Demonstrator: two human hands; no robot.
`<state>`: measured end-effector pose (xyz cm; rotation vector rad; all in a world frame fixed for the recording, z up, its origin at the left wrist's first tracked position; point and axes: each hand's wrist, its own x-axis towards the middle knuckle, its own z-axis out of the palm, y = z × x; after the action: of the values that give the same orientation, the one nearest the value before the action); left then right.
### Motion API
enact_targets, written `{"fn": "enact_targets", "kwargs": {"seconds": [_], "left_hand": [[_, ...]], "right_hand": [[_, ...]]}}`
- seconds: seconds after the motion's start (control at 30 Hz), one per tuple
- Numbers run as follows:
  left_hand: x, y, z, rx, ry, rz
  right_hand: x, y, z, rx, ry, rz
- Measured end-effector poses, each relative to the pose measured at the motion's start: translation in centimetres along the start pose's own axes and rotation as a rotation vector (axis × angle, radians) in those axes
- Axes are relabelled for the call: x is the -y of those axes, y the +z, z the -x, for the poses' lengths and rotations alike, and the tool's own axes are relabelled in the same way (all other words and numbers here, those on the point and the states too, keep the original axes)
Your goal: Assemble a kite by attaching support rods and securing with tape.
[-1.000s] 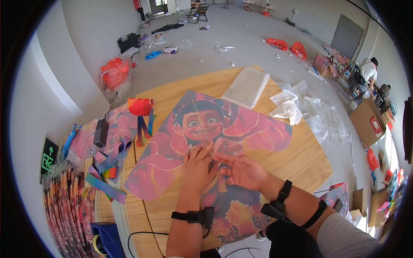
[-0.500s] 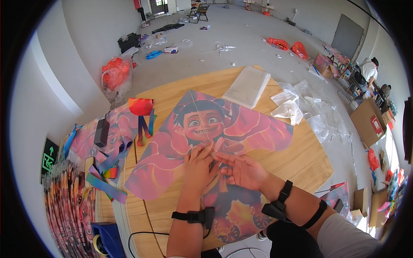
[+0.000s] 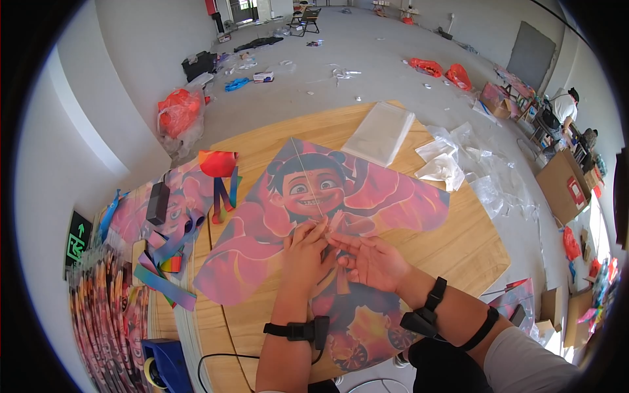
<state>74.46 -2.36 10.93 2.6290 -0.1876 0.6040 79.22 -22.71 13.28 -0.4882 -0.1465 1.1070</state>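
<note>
A kite point(image 3: 393, 196) printed with a big-eyed cartoon figure in pink, red and dark tones lies spread on the wooden table. From its top corner a thin pale string point(image 3: 305, 171) runs down to my fingers. My left hand point(image 3: 304, 254) rests over the kite's middle, fingers bent together at the string's lower end. Close beside it, my right hand point(image 3: 377, 263) is turned palm partly up, its fingers loosely curled and the fingertips meeting my left fingers. Whatever the right fingertips pinch is too small to make out. Black straps circle both forearms.
On the wooden table point(image 3: 458, 255), a stack of clear plastic sleeves point(image 3: 379, 133) lies beyond the kite. Rainbow ribbons point(image 3: 167, 288) and a black box point(image 3: 157, 203) sit at left, near a blue tape dispenser point(image 3: 167, 367). Crumpled plastic point(image 3: 491, 167) lies right; a person point(image 3: 563, 108) is far right.
The whole view has shifted very slightly. Both hands keep nearly the same pose at the kite's middle.
</note>
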Motion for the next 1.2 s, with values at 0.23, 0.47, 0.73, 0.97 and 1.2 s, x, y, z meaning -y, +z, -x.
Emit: {"fn": "enact_targets", "kwargs": {"seconds": [0.23,0.47,0.73,0.97,1.2], "left_hand": [[-0.13,-0.03,-0.17,0.002,-0.003,0.018],[-0.01,0.03,-0.08,0.002,-0.005,0.015],[-0.12,-0.17,-0.09,0.021,-0.007,0.005],[-0.13,-0.14,-0.06,0.020,0.001,-0.003],[-0.12,-0.06,-0.09,0.010,-0.008,0.021]], "right_hand": [[-0.01,-0.06,0.11,0.002,-0.014,0.013],[-0.03,-0.16,0.23,-0.010,-0.006,0.011],[-0.30,-0.08,0.36,-0.004,-0.004,0.003],[-0.50,-0.68,0.38,-0.005,-0.025,-0.003],[-0.35,-0.57,0.36,-0.018,-0.023,0.009]]}}
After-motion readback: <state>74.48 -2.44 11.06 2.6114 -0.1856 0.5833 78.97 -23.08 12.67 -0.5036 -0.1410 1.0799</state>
